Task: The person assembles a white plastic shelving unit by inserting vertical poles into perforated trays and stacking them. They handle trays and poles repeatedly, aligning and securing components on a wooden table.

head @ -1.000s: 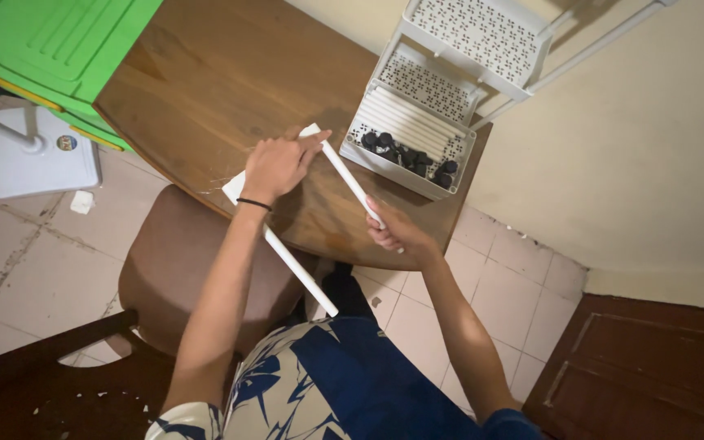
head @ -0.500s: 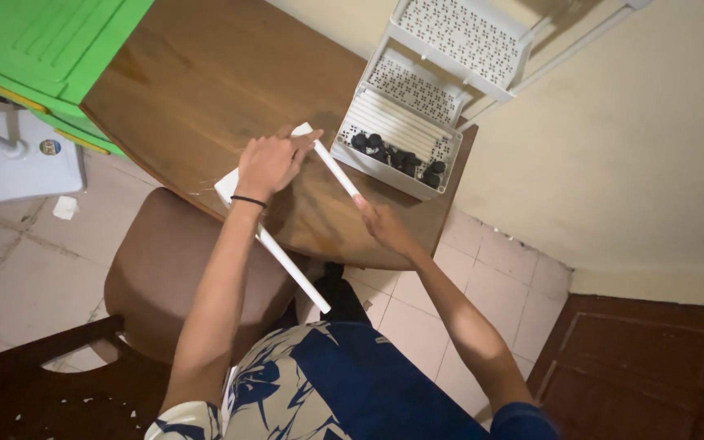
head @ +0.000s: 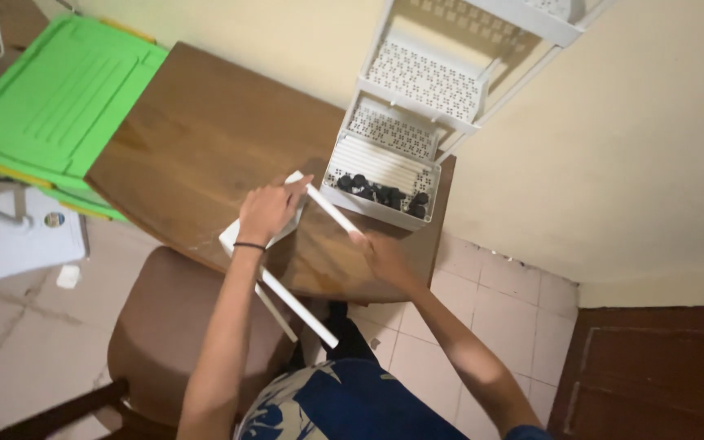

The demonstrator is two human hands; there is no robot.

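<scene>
Wooden brown tabletop fills the middle of the view, and its near edge is rounded, running right under both hands. Plenty of bare wood is left on the far-left side, up to where a bright green ribbed plastic lid butts against the table's left edge. The right end is crowded: a white perforated plastic tray is parked against the cream wall, loaded with white tubes and small black round caps, with more perforated shelf tiers stacked behind it. Below the near edge, a brown padded chair seat is seen on the left and pale floor tiles on the right.

A flat white plastic panel is pinned at the table's near edge by the left hand, fingers curled over it. Two thin white tubes hang off it, down past the table edge toward the lap. A third long white plastic tube is slanted from the panel's far corner toward the right hand, which is wrapped around its near end, though that hand is a bit blurry.
</scene>
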